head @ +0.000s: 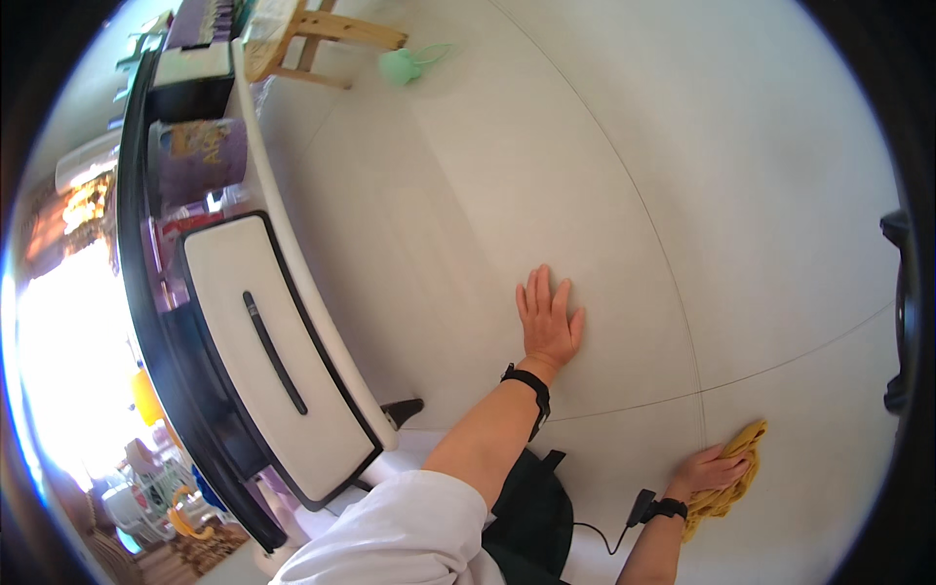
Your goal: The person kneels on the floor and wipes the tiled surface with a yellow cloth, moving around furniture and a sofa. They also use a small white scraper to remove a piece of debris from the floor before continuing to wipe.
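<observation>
My left hand (547,322) rests palm down on the pale tiled floor (453,219), fingers and thumb spread and holding nothing. A black band circles that wrist. To the lower right, my right hand (713,470) grips a crumpled mustard-yellow cloth (738,475) against the floor. Part of the cloth sticks out beyond the fingers and another part trails below the wrist. The right wrist wears a black band too, with a small black device (641,506) and a cable beside it.
Left of me stands a low white-and-black cabinet (281,351) with a drawer handle and a dark foot (402,413). A wooden stool (329,29) and a mint-green round object (399,67) with a loop are at the top. A black object (901,314) edges in at right.
</observation>
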`<state>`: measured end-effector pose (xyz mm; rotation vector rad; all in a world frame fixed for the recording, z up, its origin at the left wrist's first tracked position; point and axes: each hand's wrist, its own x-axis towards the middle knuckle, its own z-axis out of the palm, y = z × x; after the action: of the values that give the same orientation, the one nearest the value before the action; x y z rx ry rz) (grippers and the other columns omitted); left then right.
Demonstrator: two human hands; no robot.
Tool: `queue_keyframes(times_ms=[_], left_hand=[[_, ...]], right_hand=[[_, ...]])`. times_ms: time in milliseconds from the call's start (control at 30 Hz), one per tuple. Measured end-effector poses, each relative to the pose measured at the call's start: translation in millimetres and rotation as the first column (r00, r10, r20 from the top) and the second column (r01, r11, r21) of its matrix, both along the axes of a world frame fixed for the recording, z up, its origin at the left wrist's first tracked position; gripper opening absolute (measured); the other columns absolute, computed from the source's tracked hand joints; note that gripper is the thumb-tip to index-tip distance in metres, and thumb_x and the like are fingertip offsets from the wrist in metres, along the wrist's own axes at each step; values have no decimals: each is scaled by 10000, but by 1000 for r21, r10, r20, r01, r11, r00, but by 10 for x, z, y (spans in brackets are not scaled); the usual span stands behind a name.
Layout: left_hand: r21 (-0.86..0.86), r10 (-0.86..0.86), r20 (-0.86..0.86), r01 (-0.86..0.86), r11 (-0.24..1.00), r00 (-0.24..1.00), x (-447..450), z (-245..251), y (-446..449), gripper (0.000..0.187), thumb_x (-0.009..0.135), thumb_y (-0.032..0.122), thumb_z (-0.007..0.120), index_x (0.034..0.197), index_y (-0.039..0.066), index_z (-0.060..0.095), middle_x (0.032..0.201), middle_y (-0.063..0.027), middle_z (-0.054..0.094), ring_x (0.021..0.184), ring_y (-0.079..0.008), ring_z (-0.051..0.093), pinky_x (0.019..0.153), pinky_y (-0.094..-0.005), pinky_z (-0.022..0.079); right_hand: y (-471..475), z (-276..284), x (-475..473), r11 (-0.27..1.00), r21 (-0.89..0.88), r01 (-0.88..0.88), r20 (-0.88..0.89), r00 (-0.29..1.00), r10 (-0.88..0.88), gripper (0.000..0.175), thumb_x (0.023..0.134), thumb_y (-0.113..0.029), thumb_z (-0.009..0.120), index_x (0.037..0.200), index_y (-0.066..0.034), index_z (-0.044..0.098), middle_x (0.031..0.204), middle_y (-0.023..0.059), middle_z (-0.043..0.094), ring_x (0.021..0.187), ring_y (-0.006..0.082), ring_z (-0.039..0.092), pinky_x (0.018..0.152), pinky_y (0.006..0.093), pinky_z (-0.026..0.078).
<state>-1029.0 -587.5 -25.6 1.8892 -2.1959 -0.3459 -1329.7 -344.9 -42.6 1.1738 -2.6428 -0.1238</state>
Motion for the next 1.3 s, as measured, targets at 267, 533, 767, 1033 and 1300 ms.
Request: queue_keyframes(times_ms=[267, 533, 767, 1033, 1300], left_hand=[[11, -38, 9, 38, 999, 999, 31, -65, 47, 540, 806, 182, 545, 1285, 29, 348, 1422, -283, 233, 1297, -445, 239, 1056, -580, 143], [15, -54, -46, 54, 998, 998, 78, -120, 68, 525, 830, 224, 538, 1294, 36, 381, 1447, -266, 206, 1318, -441, 210, 1056, -591, 116], [6, -55, -70, 55, 998, 996, 83, -132, 60, 519, 842, 261, 531, 1294, 45, 393, 1461, -258, 185, 1338, -440, 180, 1053, -603, 104], [-39, -89, -20, 89, 995, 996, 89, -130, 45, 540, 787, 144, 552, 1282, 16, 377, 1423, -272, 224, 1244, -441, 279, 1025, -553, 199], [-10, -65, -41, 64, 998, 997, 108, -146, 71, 543, 801, 174, 548, 1295, 23, 380, 1445, -264, 198, 1293, -440, 229, 1037, -587, 148]], right_hand=[[84, -52, -71, 997, -24, -72, 28, 997, 72, 559, 940, -334, 458, 1294, 90, 375, 1286, 292, 407, 1186, 438, 394, 1001, 508, 312], [89, -29, -64, 1000, 15, -6, 65, 998, 5, 569, 941, -348, 452, 1310, 79, 382, 1328, 292, 384, 1209, 426, 385, 1021, 485, 306], [103, -58, -96, 1000, -7, -12, 52, 999, 13, 572, 931, -354, 461, 1303, 75, 390, 1324, 288, 392, 1210, 428, 384, 1022, 485, 308], [67, -61, -69, 999, -14, 53, 99, 994, -51, 594, 926, -392, 468, 1285, 75, 388, 1317, 295, 402, 1203, 441, 389, 1013, 507, 308], [82, -43, -84, 998, -6, 63, 97, 993, -62, 619, 926, -410, 470, 1282, 89, 381, 1304, 299, 413, 1186, 445, 407, 1001, 510, 323]])
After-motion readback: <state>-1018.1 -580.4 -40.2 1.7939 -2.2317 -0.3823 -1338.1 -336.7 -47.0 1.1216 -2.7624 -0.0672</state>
